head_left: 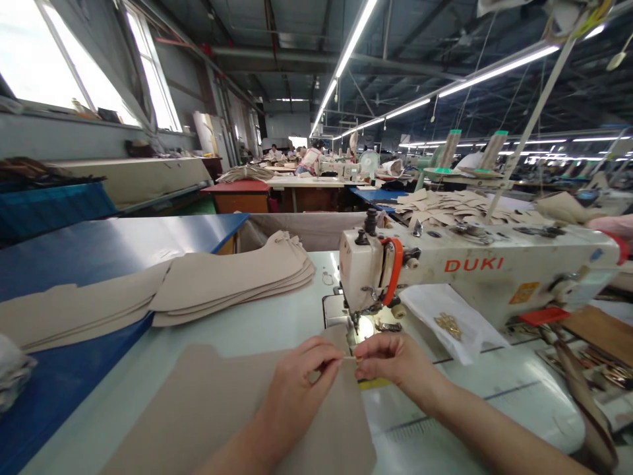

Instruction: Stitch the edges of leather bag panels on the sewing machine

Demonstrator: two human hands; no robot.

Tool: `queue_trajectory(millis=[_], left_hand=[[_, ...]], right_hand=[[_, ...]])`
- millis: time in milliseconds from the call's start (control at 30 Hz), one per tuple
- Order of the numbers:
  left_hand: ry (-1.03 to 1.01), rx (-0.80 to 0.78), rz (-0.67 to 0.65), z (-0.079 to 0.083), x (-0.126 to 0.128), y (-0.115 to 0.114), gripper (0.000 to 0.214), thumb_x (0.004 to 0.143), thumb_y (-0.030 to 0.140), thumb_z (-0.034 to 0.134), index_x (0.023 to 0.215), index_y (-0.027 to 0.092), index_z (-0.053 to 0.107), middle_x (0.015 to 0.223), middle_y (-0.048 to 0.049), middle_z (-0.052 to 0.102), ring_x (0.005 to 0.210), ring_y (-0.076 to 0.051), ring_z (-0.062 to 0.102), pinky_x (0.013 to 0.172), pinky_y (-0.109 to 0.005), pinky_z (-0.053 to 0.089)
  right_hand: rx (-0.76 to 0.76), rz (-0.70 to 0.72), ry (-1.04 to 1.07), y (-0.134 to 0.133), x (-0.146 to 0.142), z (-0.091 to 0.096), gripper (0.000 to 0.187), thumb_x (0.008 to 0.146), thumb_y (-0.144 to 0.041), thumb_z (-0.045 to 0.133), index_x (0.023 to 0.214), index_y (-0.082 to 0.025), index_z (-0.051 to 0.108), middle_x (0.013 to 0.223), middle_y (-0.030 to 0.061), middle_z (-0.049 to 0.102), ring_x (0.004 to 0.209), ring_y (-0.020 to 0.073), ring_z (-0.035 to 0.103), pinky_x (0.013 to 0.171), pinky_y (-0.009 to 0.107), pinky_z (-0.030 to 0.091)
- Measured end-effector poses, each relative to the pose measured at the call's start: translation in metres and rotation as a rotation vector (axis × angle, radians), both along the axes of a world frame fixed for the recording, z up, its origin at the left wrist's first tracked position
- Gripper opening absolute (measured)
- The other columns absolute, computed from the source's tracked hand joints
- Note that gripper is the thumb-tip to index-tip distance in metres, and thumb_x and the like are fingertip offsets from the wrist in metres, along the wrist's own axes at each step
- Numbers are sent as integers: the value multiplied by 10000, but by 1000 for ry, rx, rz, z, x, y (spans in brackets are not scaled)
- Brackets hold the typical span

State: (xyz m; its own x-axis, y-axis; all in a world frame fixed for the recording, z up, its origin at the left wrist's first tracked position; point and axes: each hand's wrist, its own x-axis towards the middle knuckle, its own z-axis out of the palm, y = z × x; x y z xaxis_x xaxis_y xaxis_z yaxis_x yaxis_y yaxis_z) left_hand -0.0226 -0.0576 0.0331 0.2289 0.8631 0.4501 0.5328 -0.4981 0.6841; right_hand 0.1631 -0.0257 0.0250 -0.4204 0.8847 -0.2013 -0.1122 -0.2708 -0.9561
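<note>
The left hand [297, 386] and the right hand [390, 361] meet fingertip to fingertip, both pinched shut on a small pale strip [350, 358] that is too small to identify. The pinch sits on the top right corner of a beige fabric panel [208, 409], which lies flat under the left hand and spreads away to its left. Just beyond the pinch stands the needle end of the DUKI sewing machine [475, 270]. A clear bag of brass fittings [449, 324] lies beyond the right hand. A stack of beige cut pieces [232, 277] lies well off beyond the left hand.
</note>
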Motion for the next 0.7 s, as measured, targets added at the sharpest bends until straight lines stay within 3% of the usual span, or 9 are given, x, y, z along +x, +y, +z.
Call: queue_trajectory(millis=[233,433,567,700], left_hand=[[-96,-208,4,-3,-3,4,141,809,203,537,779,217,674,761,2,630,693,-121,590,611,-192,438],[-151,-301,18,-6,-4,8,141,789,271,559,761,207,681,731,-1,619,679,-132,572,624,-210,435],[-224,-432,-13,-4,-3,9,145,759,307,589,746,196,682,677,5,628,659,-137,575,631,-227,441],[-413,-707,-108,-2,-4,12,177,680,327,656,739,161,668,567,9,632,571,-134,570,587,-243,448]], right_hand=[[93,-29,-21,0,-2,2,305,515,-367,812,699,-151,701,615,4,646,578,132,605,631,283,499],[371,-84,-130,1,-1,2,141,608,-294,758,677,-175,729,694,13,653,659,124,575,623,239,446],[180,-20,-75,0,-4,1,233,584,-364,775,696,-169,717,604,-2,653,579,119,580,608,253,463],[74,72,-1,1,-3,6,302,548,-369,806,712,-156,669,594,-19,642,557,113,598,601,257,480]])
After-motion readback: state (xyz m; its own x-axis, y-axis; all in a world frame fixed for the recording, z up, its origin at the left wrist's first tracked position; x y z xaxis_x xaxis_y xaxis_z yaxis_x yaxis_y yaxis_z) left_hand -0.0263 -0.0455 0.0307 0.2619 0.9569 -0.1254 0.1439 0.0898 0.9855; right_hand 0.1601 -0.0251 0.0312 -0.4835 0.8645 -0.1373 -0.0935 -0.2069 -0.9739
